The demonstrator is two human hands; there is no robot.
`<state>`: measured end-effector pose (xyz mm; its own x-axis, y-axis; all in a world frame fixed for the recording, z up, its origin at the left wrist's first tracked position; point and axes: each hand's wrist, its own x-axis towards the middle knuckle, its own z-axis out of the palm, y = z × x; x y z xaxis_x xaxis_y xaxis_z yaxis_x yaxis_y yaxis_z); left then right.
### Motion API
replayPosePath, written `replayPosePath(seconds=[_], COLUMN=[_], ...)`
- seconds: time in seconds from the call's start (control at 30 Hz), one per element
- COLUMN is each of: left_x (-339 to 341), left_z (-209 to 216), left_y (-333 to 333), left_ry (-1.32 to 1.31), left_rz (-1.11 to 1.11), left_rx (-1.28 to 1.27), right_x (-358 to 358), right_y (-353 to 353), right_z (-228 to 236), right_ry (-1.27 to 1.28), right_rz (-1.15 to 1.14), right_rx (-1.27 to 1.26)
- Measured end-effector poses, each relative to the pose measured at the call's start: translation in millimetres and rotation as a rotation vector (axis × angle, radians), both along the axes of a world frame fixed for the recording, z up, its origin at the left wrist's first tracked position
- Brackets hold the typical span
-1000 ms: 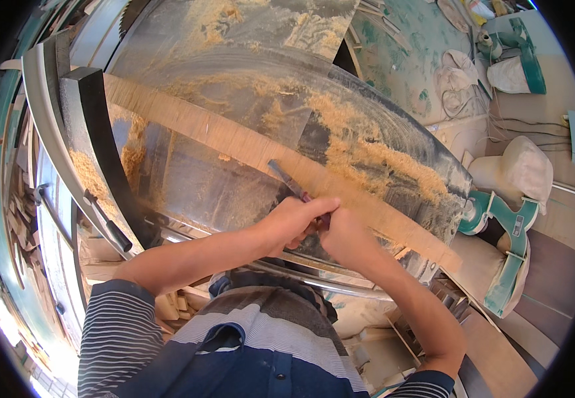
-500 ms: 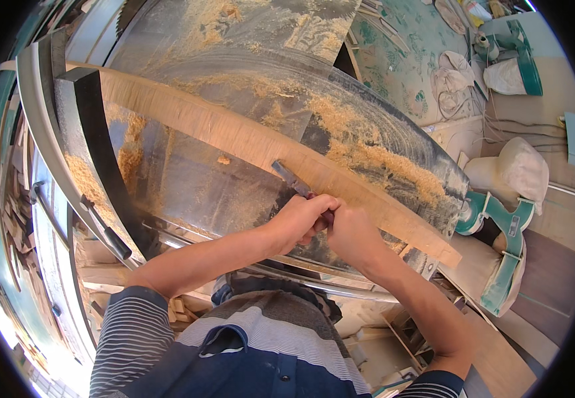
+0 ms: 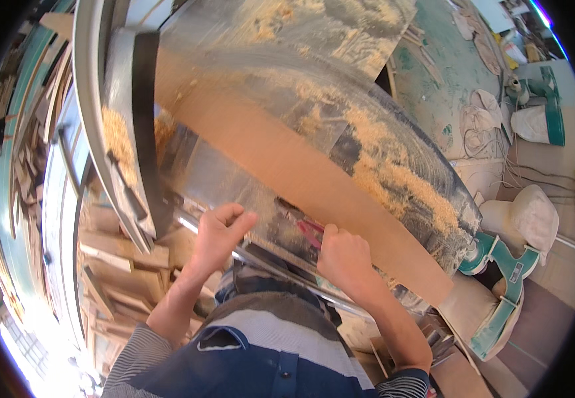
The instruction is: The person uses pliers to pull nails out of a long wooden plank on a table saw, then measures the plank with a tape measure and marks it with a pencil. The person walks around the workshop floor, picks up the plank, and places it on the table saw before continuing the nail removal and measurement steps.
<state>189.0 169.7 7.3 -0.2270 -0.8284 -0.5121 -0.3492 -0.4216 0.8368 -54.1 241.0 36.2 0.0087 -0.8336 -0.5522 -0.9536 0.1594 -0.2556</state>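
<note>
"Where's the red-handled tool?"
"Clasped in the right hand, near the wooden board over the bench, fist-tight probably for control."
"Left hand?"
"Curled, apart; whether pinching anything, I can't tell."

Both arms are bent at the elbow and directed toward the long board. The left hand is raised on the near side of the board, apart from its edge. The left fingers are loosely curled, and the left thumb is set apart from them. The left forearm is angled steeply toward the board. The right hand is positioned at the board's near edge, closed in a fist with the knuckles uppermost; contact with the board cannot be determined. The right forearm is slanted inward from below the board's right end.
</note>
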Motion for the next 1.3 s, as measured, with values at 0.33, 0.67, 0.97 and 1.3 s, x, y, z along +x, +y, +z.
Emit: replayPosePath(seconds=[0.33,0.67,0.97,1.3], left_x=[9,-20,-28,-72], left_z=[-86,-111,-114,-95], left_y=[-20,-35,-27,27], left_ry=[0.301,0.341,0.595,0.342], left_rz=[0.468,0.344,0.193,0.194], left_rx=[0.396,0.399,0.449,0.211], right_x=[-1,-20,-30,-71], right_y=[33,29,27,74], right_z=[-25,-27,-1,45], right_ry=[-0.029,-0.166,-0.224,-0.238], right_rz=[0.014,0.080,0.034,-0.036], right_rx=[-0.131,-0.125,0.103,0.145])
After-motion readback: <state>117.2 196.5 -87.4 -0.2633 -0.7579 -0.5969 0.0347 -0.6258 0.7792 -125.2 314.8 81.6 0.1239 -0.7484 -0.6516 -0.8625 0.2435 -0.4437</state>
